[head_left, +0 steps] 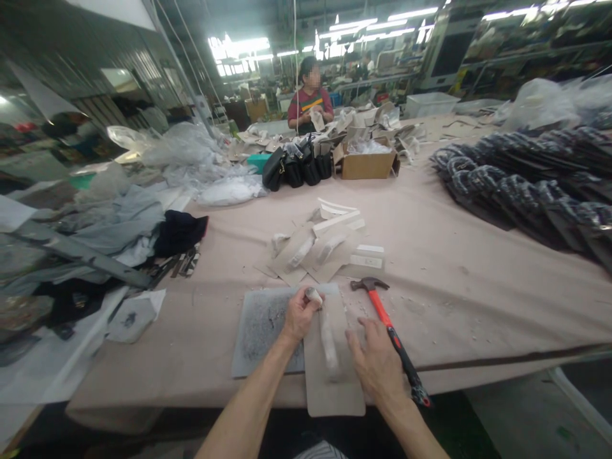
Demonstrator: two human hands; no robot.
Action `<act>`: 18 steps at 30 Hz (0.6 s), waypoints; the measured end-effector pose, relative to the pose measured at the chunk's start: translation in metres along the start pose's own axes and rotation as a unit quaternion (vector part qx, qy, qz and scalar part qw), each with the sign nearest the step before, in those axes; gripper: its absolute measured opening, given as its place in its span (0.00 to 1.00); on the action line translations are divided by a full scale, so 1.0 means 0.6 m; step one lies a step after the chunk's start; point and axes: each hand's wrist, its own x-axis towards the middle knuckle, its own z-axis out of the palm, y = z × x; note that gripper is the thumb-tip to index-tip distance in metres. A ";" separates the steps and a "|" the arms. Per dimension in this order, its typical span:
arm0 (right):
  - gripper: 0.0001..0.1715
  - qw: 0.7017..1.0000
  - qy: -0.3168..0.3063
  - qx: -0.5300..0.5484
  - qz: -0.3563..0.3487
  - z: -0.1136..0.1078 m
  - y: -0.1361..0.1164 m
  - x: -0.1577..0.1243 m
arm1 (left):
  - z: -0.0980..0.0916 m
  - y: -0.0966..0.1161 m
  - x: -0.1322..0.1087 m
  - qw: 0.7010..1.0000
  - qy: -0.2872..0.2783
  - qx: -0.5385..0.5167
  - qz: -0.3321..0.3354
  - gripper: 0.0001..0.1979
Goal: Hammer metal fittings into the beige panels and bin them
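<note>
My left hand (300,315) is closed around a short, pale cylindrical piece (313,295) with a round grey end. Its lower part is hidden by my fingers. Below it lies a long beige-grey panel (335,395) with rounded corners and a plastic-wrapped strip (329,347) along its middle. The panel overlaps a grey, scuffed board (265,331) and reaches past the table's front edge. At the panel's right edge my right hand (377,360) lies with fingers apart, holding nothing. Close beside it is a claw hammer (382,309) with a red and black handle.
More panels with wrapped strips (315,248) lie ahead. Black bags (296,167) and a cardboard box (368,166) stand farther back, near a co-worker (310,105). Dark plastic-wrapped pieces (526,191) are stacked right; cloth and plastic (124,217) are heaped left, beside a metal bar (81,252).
</note>
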 end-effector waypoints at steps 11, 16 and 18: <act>0.02 0.971 -0.150 0.030 0.185 -0.043 0.125 0.047 | 0.005 0.000 -0.001 0.994 0.006 0.108 0.035 0.11; 0.06 0.883 -0.255 0.273 0.283 -0.050 0.088 0.058 | 0.004 0.009 -0.003 0.979 -0.045 0.180 0.086 0.08; 0.09 0.859 -0.273 0.314 0.297 -0.057 0.066 0.056 | 0.003 0.010 -0.006 0.970 -0.058 0.211 0.107 0.09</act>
